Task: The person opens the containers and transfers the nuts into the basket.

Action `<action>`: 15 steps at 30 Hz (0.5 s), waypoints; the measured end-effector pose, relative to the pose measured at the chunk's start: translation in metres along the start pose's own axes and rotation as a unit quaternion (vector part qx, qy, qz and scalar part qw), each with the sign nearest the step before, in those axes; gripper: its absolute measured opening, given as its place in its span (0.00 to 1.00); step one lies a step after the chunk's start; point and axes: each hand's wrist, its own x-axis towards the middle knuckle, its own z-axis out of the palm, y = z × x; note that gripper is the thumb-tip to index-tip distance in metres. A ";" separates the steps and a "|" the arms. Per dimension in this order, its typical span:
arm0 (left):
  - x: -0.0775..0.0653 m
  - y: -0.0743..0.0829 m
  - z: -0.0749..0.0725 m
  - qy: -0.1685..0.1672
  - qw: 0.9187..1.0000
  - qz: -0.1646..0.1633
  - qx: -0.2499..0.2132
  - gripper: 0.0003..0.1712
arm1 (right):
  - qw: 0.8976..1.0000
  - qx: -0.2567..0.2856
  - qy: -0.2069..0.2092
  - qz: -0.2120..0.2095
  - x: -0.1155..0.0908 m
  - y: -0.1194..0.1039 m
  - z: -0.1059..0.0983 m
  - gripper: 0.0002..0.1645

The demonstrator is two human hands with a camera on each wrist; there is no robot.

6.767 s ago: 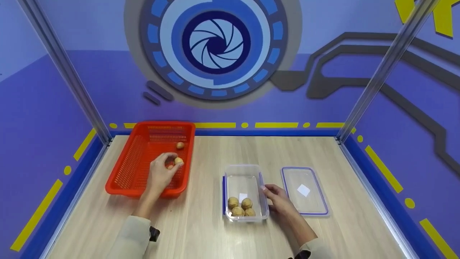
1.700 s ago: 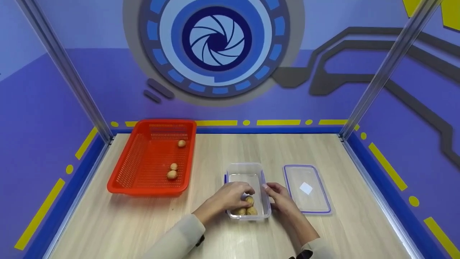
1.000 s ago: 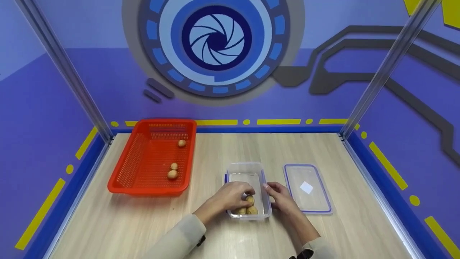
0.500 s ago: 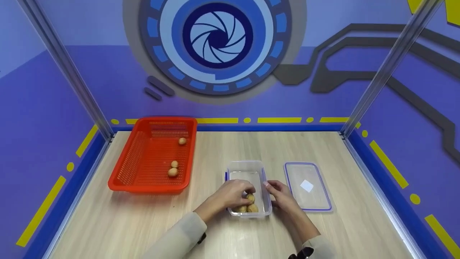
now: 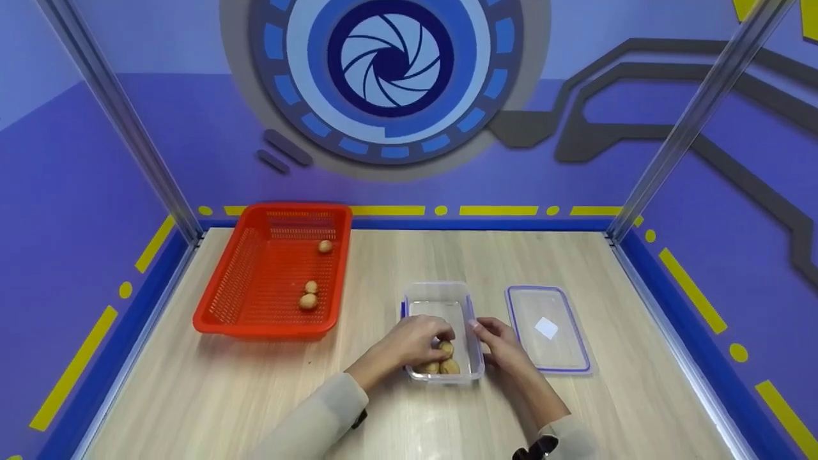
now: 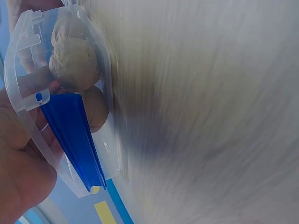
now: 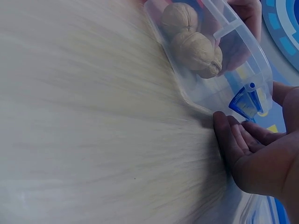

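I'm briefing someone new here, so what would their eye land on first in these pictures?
Probably the bright red basket on the left, with three walnuts inside. Then the big blue circular wall graphic straight ahead, and, nearer, the clear container with the left hand inside and the right hand alongside.

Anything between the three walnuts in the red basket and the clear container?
Yes: the basket's right rim, then the left hand, which reaches into the container. The lid lies right of it, not between.
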 end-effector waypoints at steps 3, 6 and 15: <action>0.000 0.000 0.001 -0.002 1.000 -0.001 -0.006 0.15 | 1.000 -0.005 0.001 0.001 0.000 0.002 -0.001 0.29; 0.000 -0.001 0.001 0.000 1.000 0.002 -0.018 0.15 | 1.000 -0.011 0.000 0.007 -0.001 0.002 -0.001 0.29; -0.002 -0.004 -0.005 0.037 0.996 0.041 -0.070 0.14 | 1.000 0.000 0.003 -0.002 0.001 -0.001 0.000 0.28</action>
